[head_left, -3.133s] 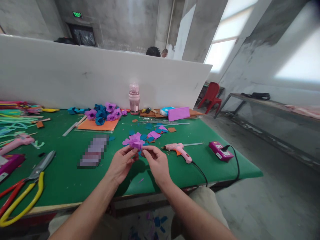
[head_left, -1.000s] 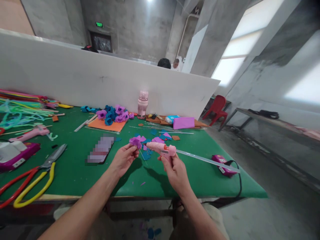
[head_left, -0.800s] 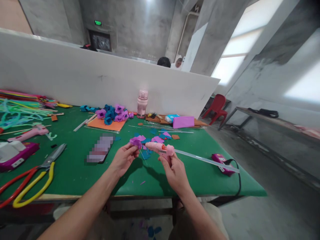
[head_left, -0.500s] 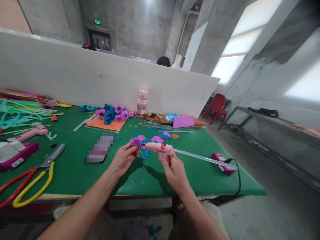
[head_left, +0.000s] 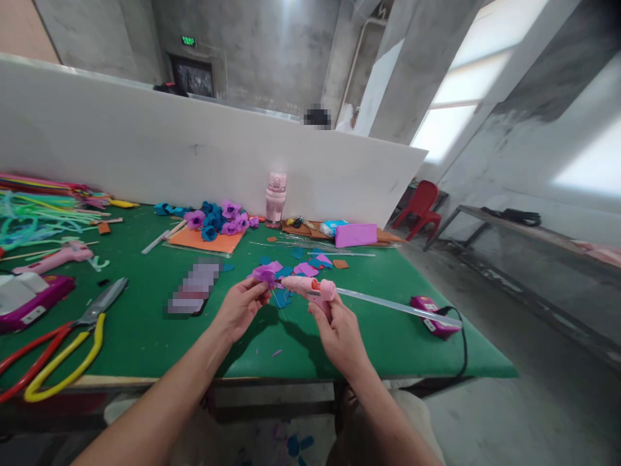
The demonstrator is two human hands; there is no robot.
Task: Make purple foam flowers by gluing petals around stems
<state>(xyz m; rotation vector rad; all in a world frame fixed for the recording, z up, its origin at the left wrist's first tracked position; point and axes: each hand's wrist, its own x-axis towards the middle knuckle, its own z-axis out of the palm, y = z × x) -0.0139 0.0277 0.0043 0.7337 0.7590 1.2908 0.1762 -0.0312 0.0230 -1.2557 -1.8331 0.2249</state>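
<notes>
My left hand [head_left: 239, 309] pinches a small purple paper flower [head_left: 264, 276] above the green table [head_left: 145, 336]. My right hand [head_left: 338, 331] grips a pink hot glue gun [head_left: 310, 287] by its handle. The gun's nozzle points left and sits right beside the flower. A clear glue stick [head_left: 398, 307] juts out of the gun's back, toward the right. Purple and teal paper petals [head_left: 303, 266] lie on the table just beyond both hands.
Yellow-handled scissors [head_left: 63, 343] and a magenta box [head_left: 26, 304] lie at the left. A second pink glue gun [head_left: 55, 257] and coloured sticks sit far left. Finished flowers [head_left: 218, 223] on orange paper, a pink bottle [head_left: 274, 199] and a white partition stand behind. A magenta power strip [head_left: 429, 315] is at the right.
Three seconds ago both hands held the flower and the glue gun lay on the table. My right hand has since picked the gun up and brought its nozzle against the flower.
</notes>
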